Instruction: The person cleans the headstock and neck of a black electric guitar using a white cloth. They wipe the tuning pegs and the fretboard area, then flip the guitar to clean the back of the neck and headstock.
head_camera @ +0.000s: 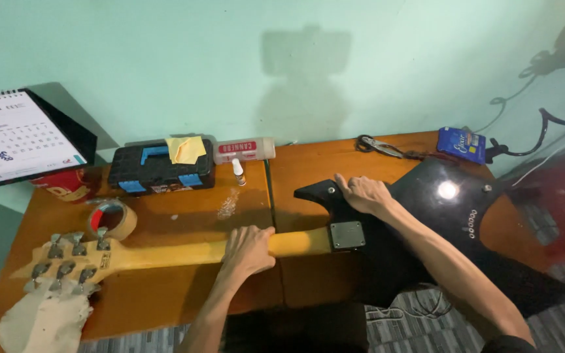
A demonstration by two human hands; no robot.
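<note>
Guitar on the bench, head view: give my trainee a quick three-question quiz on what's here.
1. True or false: the guitar lies face down, its metal neck plate showing.
2. Which hand is on the neck? A) left hand B) right hand C) neither
3. What lies on top of the black toolbox?

Key:
1. True; the tuning pegs also point up.
2. A; the left hand wraps the neck, while the right hand rests flat on the black body's upper horn.
3. A yellow cloth.
</note>
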